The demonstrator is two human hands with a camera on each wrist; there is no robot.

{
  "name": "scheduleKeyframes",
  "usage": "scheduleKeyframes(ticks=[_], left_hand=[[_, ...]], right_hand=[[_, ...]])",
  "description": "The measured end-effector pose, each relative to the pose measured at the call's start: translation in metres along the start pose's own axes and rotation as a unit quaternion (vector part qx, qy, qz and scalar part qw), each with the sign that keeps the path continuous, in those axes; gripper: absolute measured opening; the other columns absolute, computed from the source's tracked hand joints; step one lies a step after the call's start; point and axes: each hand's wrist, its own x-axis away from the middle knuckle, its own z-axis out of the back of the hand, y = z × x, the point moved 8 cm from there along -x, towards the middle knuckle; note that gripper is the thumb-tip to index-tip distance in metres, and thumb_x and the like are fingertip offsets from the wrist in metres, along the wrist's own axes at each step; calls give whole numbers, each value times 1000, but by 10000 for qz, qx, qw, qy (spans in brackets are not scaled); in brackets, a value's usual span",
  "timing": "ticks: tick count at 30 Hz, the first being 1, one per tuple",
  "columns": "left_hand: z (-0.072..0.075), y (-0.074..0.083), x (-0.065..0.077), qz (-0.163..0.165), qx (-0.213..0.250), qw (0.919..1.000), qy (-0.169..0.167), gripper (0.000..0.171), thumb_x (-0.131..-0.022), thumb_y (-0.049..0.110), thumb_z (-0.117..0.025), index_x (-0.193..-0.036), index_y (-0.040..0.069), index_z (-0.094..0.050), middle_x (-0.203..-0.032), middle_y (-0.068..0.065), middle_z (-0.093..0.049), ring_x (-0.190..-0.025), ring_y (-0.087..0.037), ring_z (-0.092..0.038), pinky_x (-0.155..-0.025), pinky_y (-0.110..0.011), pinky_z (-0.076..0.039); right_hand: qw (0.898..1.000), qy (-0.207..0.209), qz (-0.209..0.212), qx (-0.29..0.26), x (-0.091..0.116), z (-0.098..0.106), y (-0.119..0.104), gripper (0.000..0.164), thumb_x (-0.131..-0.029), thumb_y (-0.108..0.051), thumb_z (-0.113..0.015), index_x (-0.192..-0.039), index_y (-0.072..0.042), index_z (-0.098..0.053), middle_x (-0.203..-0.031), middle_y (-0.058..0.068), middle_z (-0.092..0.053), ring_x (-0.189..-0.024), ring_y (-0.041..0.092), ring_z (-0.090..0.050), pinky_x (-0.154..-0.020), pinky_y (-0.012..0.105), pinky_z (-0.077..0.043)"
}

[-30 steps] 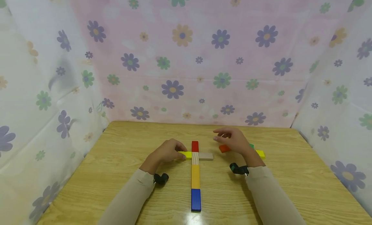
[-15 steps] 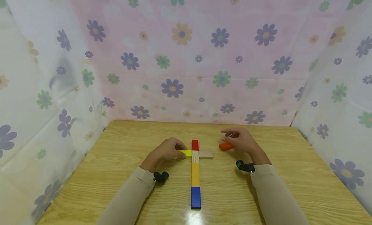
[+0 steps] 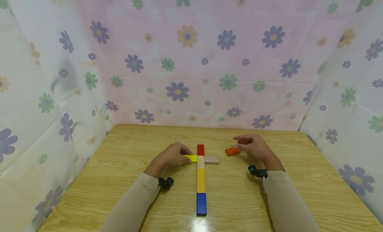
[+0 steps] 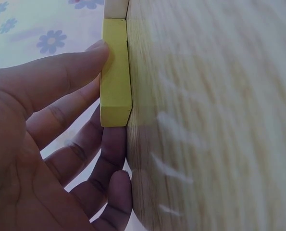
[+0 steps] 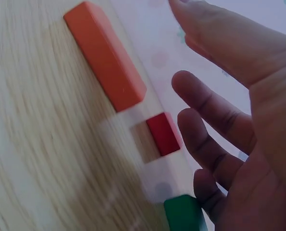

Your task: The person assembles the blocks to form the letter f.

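My left hand pinches the left end of a yellow block lying flat on the table; thumb and fingers lie on opposite sides. The block's other end meets a striped pale-wood block. A plain beige block sits against the right side. Behind is a red block; in front, an amber block and a blue block continue the line. My right hand holds nothing, fingers loosely bent, over the loose blocks just right of an orange block.
In the right wrist view a small red block and a green block lie near the right fingers; the hand hides them in the head view. A flowered cloth walls the wooden table at the back and both sides.
My right hand has shifted rightward, uncovering the orange block and covering the green and yellow blocks seen earlier at the right. The left hand stays on its yellow block.
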Motion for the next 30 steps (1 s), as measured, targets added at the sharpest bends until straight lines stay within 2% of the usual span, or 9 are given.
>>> scheduleKeyframes(ticks=[7, 13, 20, 30], left_hand=[[1, 2, 1, 14, -7, 10000, -3, 20, -91, 16, -81, -111, 15, -79, -109, 0, -73, -94, -17, -63, -78, -32, -55], [1, 1, 2, -26, -14, 10000, 7, 21, -91, 16, -81, -111, 13, -79, -109, -1, -74, -94, -18, -63, -79, -33, -55], [0, -1, 1, -12, 18, 10000, 30, 20, -91, 16, -81, -110, 15, -79, -109, 0, -73, -95, -18, -63, -79, -33, -55], [-1, -3, 0, -32, 29, 10000, 30, 19, -90, 17, -82, -110, 17, -79, -110, 1, -73, -100, -18, -65, -84, -35, -56]], right_hand=[[9994, -269, 142, 153, 4, -2, 1, 55, -89, -43, -82, -135, -15, -71, -128, 15, -68, -103, 28, -61, -85, 38, -53], [9983, -501, 186, 217, 7, -7, 0, 53, -87, -38, -84, -132, -11, -72, -142, 17, -62, -115, 31, -65, -91, 39, -56], [9979, -467, 89, 440, 9, -10, -3, 50, -86, -30, -87, -130, -11, -73, -137, 17, -65, -111, 29, -66, -88, 35, -56], [9980, -490, 17, 406, 11, -9, -1, 49, -86, -26, -86, -131, -10, -73, -134, 16, -67, -110, 27, -67, -91, 41, -56]])
